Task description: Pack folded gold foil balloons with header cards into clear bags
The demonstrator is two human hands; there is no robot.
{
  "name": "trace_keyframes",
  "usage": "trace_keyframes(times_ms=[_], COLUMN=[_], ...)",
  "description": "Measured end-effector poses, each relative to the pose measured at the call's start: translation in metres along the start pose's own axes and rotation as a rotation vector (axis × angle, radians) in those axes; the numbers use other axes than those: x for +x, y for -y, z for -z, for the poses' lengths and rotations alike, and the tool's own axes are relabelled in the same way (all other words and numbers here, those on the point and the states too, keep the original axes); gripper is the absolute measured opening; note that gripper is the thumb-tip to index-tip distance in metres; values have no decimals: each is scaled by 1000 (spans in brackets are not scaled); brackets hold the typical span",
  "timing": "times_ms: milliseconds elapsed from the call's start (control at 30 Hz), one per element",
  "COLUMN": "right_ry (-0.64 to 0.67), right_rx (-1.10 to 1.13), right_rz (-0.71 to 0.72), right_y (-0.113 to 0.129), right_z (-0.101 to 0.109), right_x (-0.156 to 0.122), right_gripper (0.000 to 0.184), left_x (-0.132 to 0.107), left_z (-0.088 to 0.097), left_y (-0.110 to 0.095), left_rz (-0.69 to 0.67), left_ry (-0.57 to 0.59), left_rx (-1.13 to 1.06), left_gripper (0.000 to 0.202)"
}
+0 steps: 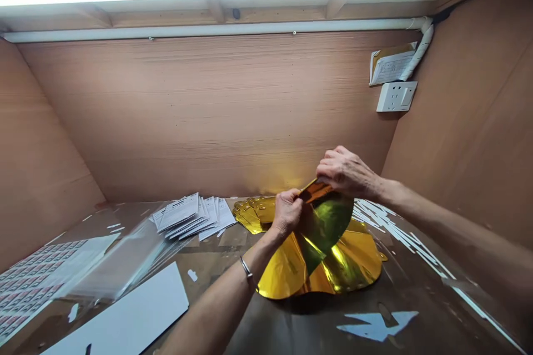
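Both hands grip the upper edge of a shiny gold foil sheet, which is bent and held up off the table. My left hand is closed on its left part, thumb along the edge. Higher and to the right, my right hand pinches the same edge with its fingers curled over. Rounded lobes of gold foil spread out beneath, near the tabletop; whether they belong to the same piece I cannot tell. Behind my left hand lie more gold foil pieces, partly hidden.
Printed white cards lie fanned at the back left. Nearer are clear plastic sleeves, a sticker sheet and a white board. White strips lie at right, a cut-out scrap in front. A socket is on the back wall.
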State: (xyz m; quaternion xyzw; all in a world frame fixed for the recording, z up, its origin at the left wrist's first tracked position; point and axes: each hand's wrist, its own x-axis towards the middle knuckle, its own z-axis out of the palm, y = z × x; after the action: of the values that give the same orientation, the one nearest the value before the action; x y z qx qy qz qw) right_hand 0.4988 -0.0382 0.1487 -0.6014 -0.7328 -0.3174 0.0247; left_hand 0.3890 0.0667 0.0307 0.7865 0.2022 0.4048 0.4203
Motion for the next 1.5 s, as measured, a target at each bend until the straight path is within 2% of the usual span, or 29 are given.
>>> trace_keyframes(times_ms=[100, 233, 367, 500, 667, 833, 967, 1067, 1167, 1200, 1233, 1333, 1400, 1433, 1500], right_ry=[-50, -134, -212, -232, -269, -253, -273, -292, -318, -330, -360, -455, -569, -588, -488], right_rx=[-162, -222, -270, -303, -370, -455, -507, -441, -327, -283, -206, 84, 158, 155, 193], right_rz=[112, 188, 222, 233, 239, 220, 212, 218, 234, 250, 257, 363, 388, 479, 415], right_y=[8, 23, 39, 55, 75, 88, 84, 75, 72, 75, 80, 109, 140, 157, 192], right_z=[40, 83, 116, 143, 174, 198, 208, 213, 204, 194, 179, 110, 54, 28, -15], right_x=[37, 78, 109, 131, 145, 148, 147, 132, 87, 65, 40, -44, -96, -118, -151], right_gripper=[19, 21, 19, 17, 15, 32, 35, 66, 85, 81, 70, 29, 25, 27, 24], left_x=[6, 3, -7, -22, -47, -70, -79, -80, -84, -88, -93, -118, -140, -152, -174], left_z=[40, 88, 122, 147, 164, 174, 183, 196, 213, 218, 223, 230, 229, 227, 223], left_y=[-17, -50, -79, -92, -80, -51, -37, -32, -27, -24, -20, -2, 13, 20, 33], left_rz=[-5, -56, -99, -138, -170, -93, -64, -50, -30, -20, -8, 45, 119, 166, 266], left_ry=[-102, -264, -315, -316, -213, -250, -231, -200, -175, -165, -157, -171, -221, -249, -295], left_rx=[-89, -302, -384, -362, -258, 57, 224, 336, 409, 440, 471, 561, 597, 603, 586], left_gripper=[31, 30, 28, 21, 17, 13, 15, 17, 19, 19, 19, 18, 19, 20, 19])
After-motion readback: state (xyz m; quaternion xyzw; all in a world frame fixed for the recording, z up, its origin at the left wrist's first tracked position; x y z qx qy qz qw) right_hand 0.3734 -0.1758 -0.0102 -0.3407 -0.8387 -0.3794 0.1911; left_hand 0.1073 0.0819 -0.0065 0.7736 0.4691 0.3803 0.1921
